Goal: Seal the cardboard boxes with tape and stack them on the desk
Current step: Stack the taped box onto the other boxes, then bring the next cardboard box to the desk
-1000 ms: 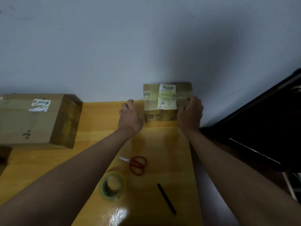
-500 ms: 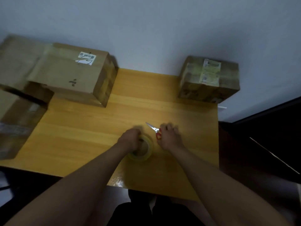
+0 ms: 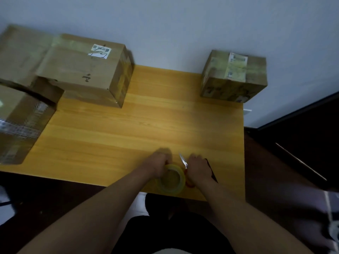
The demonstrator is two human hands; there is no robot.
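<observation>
At the desk's [image 3: 146, 125] near edge the left hand [image 3: 157, 163] grips the tape roll [image 3: 173, 178] while the right hand [image 3: 199, 168] curls round the scissors [image 3: 183, 160], bare wood stretching beyond to three closed boxes: the small box [image 3: 233, 76] at its far right corner, the large box [image 3: 84, 70] far left, the taped box [image 3: 20, 118] overhanging its left edge.

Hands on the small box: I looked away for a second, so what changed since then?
Both hands let go of the small taped cardboard box and drew back to the near desk edge. The left hand now holds the clear tape roll; the right hand is on the red-handled scissors. The box stays by the wall.
</observation>
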